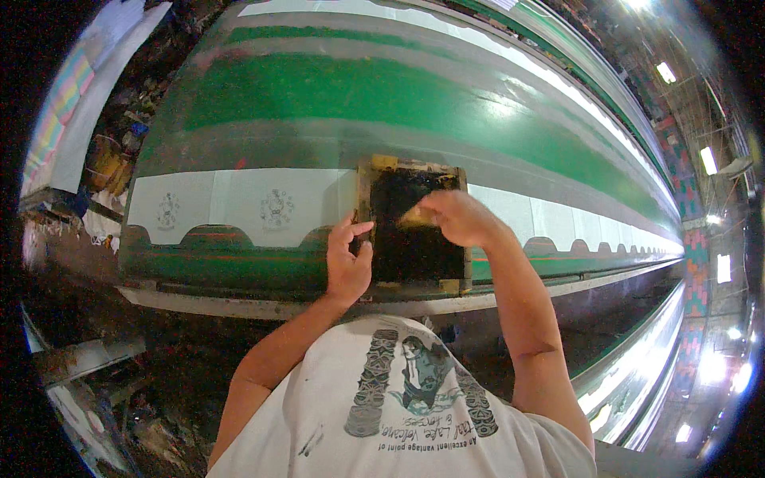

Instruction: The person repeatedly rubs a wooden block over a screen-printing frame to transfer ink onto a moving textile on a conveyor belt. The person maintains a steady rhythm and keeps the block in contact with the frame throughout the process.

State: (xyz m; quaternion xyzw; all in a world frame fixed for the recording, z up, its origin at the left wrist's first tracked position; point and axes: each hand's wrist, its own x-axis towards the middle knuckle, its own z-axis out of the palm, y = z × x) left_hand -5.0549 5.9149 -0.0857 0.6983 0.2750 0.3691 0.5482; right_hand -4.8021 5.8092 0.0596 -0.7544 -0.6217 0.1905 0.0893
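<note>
A printing screen [466,263] with a worn wooden frame and dark, ink-covered mesh lies over a row of white cut fabric pieces. My left hand [348,259] is at the frame's left side, its bent fingers on the edge and its thumb apart. Over the mesh, my right hand [462,219] grips a squeegee [416,215] with a yellowish edge; motion blurs it slightly. To the left of the screen, one fabric piece [239,187] bears a dark round print, and another print [167,211] shows farther left. The fabric under the screen is hidden.
The long green table [319,88] carries more white fabric pieces [550,219] stretching away to the right. Another white row [414,17] runs along its far side. A pale rail [215,301] borders the near edge. Stacked coloured cloth [60,111] stands at the far left.
</note>
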